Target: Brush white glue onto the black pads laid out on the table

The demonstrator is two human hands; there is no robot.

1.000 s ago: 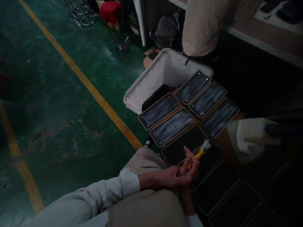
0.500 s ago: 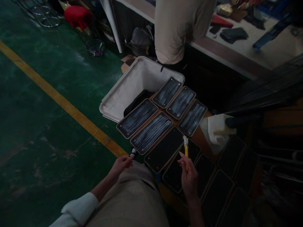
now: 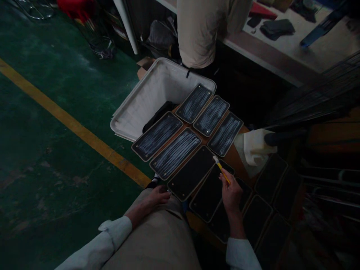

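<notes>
My right hand [image 3: 232,192] is closed round the yellow handle of a paintbrush [image 3: 221,169]. Its pale bristles point up and left, at the upper right end of a bare black panel [image 3: 191,173]; I cannot tell whether they touch it. Just beyond lies a panel streaked with whitish liquid [image 3: 176,153], and several more panels there carry similar streaks. Nearer me, other black panels [image 3: 206,197] look unstreaked, partly behind my right hand. My left hand [image 3: 158,195] rests on my thigh, holding nothing, its fingers loosely stretched out.
A whitish plastic bin [image 3: 135,99] with dark material inside stands beyond the panels. To the right is a whitish jug-like container [image 3: 254,146]. Another person's leg [image 3: 197,33] is by a workbench [image 3: 312,56]. A yellow line [image 3: 75,123] crosses the green floor.
My left hand has moved right, onto my thigh, its fingers loosening from a closed pose. My right hand has shifted slightly right and up, and the brush now leans further left.
</notes>
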